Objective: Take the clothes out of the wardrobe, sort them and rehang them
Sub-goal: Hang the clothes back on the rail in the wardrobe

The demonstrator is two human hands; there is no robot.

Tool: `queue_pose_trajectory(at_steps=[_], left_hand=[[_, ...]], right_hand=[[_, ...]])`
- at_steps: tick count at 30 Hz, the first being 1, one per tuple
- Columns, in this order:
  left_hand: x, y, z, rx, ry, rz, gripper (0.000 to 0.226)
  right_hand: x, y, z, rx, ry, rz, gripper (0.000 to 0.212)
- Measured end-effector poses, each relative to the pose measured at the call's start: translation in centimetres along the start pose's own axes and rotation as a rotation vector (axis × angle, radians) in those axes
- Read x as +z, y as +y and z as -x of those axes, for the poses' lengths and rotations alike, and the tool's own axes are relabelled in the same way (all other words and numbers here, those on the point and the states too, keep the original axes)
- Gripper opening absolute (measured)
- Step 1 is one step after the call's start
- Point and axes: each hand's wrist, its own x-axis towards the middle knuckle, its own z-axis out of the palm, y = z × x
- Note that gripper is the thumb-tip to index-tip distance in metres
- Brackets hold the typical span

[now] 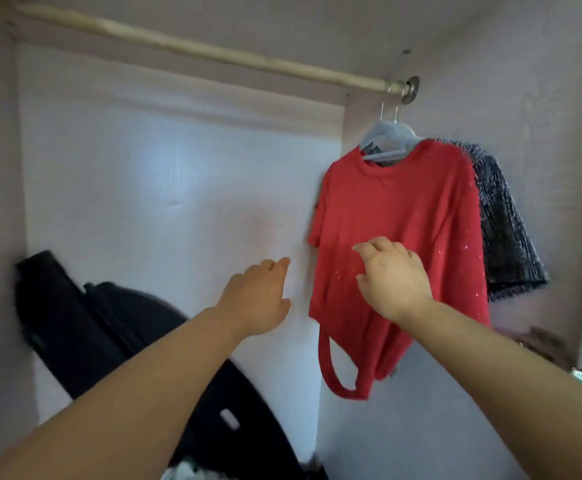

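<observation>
While the red top [397,209] hangs from a pale hanger [391,135] at the right end of the wardrobe rail [213,53], it half hides a dark speckled garment [504,230] behind it. The left hand [258,296] reaches in with straight, empty fingers. The right hand [393,275], loosely curled and holding nothing, hovers before the top; contact is unclear. Blurred black bags [92,323] fill the lower left corner, cut off below.

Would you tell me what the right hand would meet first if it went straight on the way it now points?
Most likely the red top, hanging directly behind the right hand. The fingers overlap its cloth in this view, though depth is unclear, so I cannot tell whether they touch it.
</observation>
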Motion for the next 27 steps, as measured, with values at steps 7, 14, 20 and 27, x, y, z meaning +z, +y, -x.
queue_pose_trajectory(at_steps=[7, 14, 20, 27], left_hand=[[8.0, 1.5, 14.2, -0.013, -0.276, 0.048, 0.060], [15.3, 6.6, 29.2, 0.019, -0.560, 0.101, 0.056], [16.3, 12.6, 41.7, 0.107, -0.710, 0.108, 0.058], [14.0, 22.5, 56.1, 0.283, -0.859, 0.086, 0.054]], right_hand=[[3.9, -4.8, 20.3, 0.107, -0.404, -0.185, 0.051], [3.6, -6.3, 40.4, 0.229, -0.700, -0.199, 0.045], [-1.2, -5.4, 56.2, 0.426, -0.884, -0.174, 0.046], [-12.0, -3.4, 72.6, 0.660, -0.955, -0.158, 0.050]])
